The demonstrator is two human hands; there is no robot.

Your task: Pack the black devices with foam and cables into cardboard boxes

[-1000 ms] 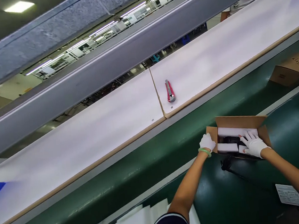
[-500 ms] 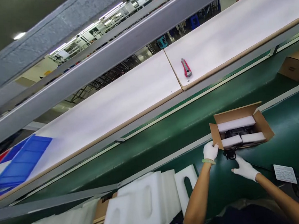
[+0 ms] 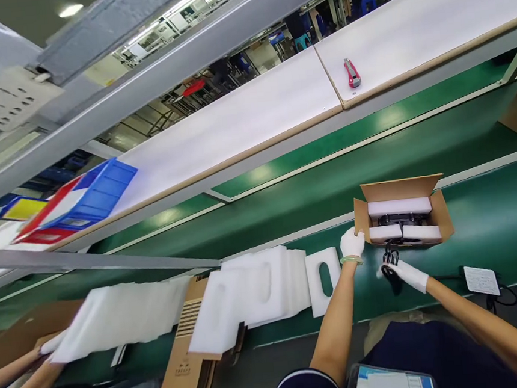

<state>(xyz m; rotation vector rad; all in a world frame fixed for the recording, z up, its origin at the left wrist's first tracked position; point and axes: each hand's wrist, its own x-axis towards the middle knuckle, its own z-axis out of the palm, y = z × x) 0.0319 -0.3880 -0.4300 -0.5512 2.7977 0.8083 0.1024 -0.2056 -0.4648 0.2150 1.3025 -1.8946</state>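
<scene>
My left hand (image 3: 352,243), in a white glove, pinches the left flap of an open cardboard box (image 3: 402,190). Inside the box, white foam blocks (image 3: 399,207) line the long sides around a black device (image 3: 403,220) whose kind I cannot make out. In front of the box, my gloved right hand (image 3: 408,275) is closed on a coiled black cable (image 3: 390,265), which reaches up to the box's near edge. To the right of that hand lies a white power adapter (image 3: 481,281) with a dark cord.
White foam sheets (image 3: 257,287) and flat cardboard (image 3: 182,360) are stacked left. A foam piece with a slot (image 3: 313,280) lies nearer. At far left is a co-worker's gloved hand (image 3: 52,343). On the raised shelf (image 3: 235,135) are a red utility knife (image 3: 352,73) and blue bin (image 3: 104,192).
My right hand has closed on the black cable and drawn it from the box edge toward me. My left hand stays at the box flap. The camera view has shifted, showing the co-worker's arms.
</scene>
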